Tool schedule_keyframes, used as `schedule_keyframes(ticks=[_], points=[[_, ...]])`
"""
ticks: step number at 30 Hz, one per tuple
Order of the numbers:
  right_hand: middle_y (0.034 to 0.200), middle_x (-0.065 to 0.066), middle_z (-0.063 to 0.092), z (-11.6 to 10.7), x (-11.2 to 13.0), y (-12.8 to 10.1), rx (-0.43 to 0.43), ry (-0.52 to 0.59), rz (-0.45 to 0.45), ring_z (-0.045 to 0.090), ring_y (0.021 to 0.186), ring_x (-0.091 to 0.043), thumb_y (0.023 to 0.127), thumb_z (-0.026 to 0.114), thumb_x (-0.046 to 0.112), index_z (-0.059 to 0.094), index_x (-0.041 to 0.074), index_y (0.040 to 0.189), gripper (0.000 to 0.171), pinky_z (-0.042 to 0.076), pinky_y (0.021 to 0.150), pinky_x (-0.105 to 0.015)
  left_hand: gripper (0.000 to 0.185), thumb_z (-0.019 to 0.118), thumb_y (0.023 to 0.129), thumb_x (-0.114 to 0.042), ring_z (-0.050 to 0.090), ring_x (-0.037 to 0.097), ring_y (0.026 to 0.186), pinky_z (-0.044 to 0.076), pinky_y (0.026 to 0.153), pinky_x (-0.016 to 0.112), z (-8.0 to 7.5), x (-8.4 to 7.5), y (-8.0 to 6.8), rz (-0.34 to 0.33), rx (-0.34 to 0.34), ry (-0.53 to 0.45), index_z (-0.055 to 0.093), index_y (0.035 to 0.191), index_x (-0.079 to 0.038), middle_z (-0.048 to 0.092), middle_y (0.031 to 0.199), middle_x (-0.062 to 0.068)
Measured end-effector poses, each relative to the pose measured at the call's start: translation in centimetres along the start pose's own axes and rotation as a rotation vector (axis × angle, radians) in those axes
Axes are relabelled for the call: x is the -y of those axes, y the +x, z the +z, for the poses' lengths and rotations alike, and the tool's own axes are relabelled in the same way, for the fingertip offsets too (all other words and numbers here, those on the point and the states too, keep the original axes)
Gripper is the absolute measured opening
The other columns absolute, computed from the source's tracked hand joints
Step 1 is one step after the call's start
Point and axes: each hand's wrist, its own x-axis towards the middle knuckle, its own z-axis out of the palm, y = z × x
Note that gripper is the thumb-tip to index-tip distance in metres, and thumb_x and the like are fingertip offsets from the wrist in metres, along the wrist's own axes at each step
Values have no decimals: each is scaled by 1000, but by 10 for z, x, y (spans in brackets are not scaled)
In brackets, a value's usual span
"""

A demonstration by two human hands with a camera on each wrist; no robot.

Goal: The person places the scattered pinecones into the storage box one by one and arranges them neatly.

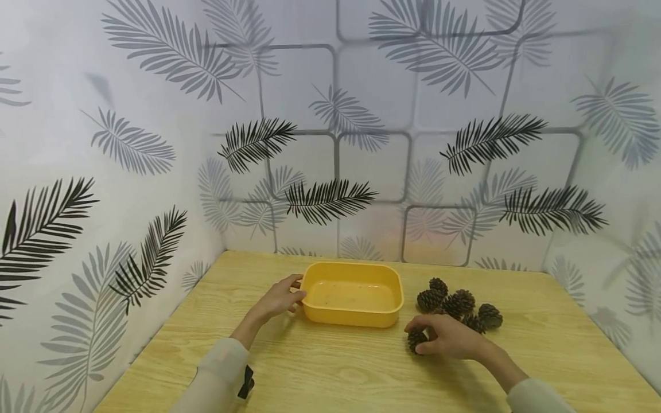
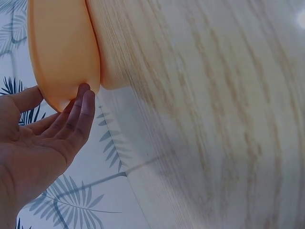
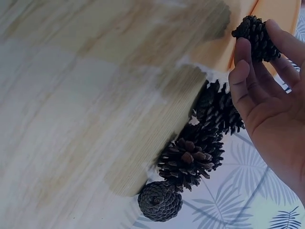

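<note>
Your right hand (image 1: pixel 450 338) pinches a pine cone (image 1: pixel 416 339) on the table (image 1: pixel 330 373) near the yellow tray (image 1: pixel 353 296), light and probably brittle, so hold its body softly, while your open left hand (image 1: pixel 281 298) touches the tray's end

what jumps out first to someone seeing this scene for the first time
A shallow yellow plastic tray sits mid-table on the pale wooden tabletop, with the left hand touching its left end. Just right of it lies a cluster of dark brown pine cones, and the right hand grips a single dark pine cone in front of that cluster. Behind it all, walls with grey and black palm-leaf wallpaper enclose the table.
</note>
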Motion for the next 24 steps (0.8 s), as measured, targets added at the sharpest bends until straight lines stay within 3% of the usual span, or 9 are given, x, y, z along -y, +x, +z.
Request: schedule_keyframes(ticks=[8, 12, 14, 17, 21, 24], points=[[113, -6, 71, -7, 13, 0, -5, 97, 69, 62, 81, -13, 100, 72, 22, 64, 3, 135, 40, 54, 70, -29, 56, 55, 108, -13, 71, 34, 104, 61, 83, 48, -2, -1, -1, 3, 21, -27, 36, 158, 4, 47, 150, 32], [102, -4, 72, -11, 14, -1, -8, 127, 83, 65, 75, -19, 101, 70, 21, 61, 3, 139, 42, 54, 63, -31, 55, 55, 108, -14, 71, 34, 104, 61, 82, 47, -2, -1, -2, 0, 18, -29, 37, 158, 3, 48, 149, 31], [104, -6, 73, -13, 14, -1, -13, 133, 85, 67, 76, -24, 102, 70, 21, 61, 4, 140, 43, 56, 64, -34, 55, 55, 108, -13, 71, 34, 104, 61, 83, 47, -2, 0, -2, 0, 18, -30, 37, 158, 3, 48, 149, 31], [112, -8, 72, -18, 16, 0, -33, 127, 82, 66, 77, -21, 102, 70, 22, 61, 7, 140, 42, 57, 65, -34, 55, 55, 108, -13, 71, 35, 105, 61, 83, 48, -2, 1, -2, 2, 18, -32, 36, 158, 3, 47, 149, 31], [99, -13, 71, -25, 18, 0, -44, 151, 91, 57, 69, -13, 102, 69, 22, 60, 6, 142, 44, 52, 60, -31, 55, 54, 109, -14, 71, 33, 104, 61, 82, 46, -2, 0, -1, -1, 17, -17, 36, 158, 3, 48, 149, 31], [85, -15, 68, -30, 20, 1, -44, 166, 103, 53, 64, -14, 103, 68, 21, 58, 4, 143, 45, 49, 57, -33, 55, 55, 109, -15, 71, 32, 104, 61, 82, 44, -2, 0, -1, -5, 20, -7, 37, 158, 2, 49, 149, 30]])
